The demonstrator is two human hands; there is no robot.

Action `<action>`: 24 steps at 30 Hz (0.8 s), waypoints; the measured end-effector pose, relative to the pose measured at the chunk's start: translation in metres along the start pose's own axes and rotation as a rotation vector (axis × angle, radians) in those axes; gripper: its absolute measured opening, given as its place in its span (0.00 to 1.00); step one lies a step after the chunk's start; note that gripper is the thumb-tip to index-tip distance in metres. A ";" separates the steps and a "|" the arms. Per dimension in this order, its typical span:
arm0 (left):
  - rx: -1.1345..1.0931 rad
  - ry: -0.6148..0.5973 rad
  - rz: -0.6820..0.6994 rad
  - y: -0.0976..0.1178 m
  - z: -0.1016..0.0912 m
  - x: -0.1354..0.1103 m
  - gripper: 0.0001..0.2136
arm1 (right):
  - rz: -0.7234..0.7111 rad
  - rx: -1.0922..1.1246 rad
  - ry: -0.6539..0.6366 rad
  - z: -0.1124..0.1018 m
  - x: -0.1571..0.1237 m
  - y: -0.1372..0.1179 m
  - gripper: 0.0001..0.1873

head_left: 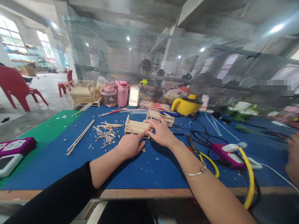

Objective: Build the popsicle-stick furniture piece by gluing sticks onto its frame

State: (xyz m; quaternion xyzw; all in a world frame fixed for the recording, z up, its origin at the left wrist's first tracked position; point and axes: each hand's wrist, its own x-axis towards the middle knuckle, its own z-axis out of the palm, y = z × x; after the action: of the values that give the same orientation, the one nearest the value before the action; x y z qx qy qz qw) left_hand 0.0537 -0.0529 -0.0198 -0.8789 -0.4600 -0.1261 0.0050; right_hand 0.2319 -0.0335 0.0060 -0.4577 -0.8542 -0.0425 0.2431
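A small wooden model bed (136,126), built from thin pale sticks, stands on the blue table mat in front of me. My left hand (130,145) grips its near side, the fingers closed at the right end. My right hand (161,133) is closed on the same right end from above, its thumb close to the left fingertips. Whatever small piece might sit between the fingertips is hidden. Just behind is a second little wooden frame (151,114), with a blue glue gun (170,114) lying against it. Cut stick pieces (106,133) are heaped to the left.
Two long sticks (80,137) lie at left. Yellow-handled pliers (203,154), black cables and a purple power strip (227,157) occupy the right. A yellow pot (187,105), pink bottle (122,95) and phone (134,97) stand behind. Another person's hand (293,155) shows at the right edge.
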 end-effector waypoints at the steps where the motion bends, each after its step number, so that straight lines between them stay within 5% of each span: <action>1: -0.004 -0.005 -0.001 0.000 0.000 0.000 0.23 | -0.003 -0.004 -0.003 0.000 0.000 -0.001 0.06; 24: -0.032 -0.006 -0.011 0.002 -0.002 0.000 0.22 | -0.019 0.073 0.051 -0.002 -0.009 0.003 0.34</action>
State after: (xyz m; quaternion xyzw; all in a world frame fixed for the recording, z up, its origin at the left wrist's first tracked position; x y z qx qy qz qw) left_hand 0.0547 -0.0543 -0.0173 -0.8768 -0.4627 -0.1307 -0.0112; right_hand 0.2397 -0.0391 0.0029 -0.4390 -0.8531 -0.0253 0.2807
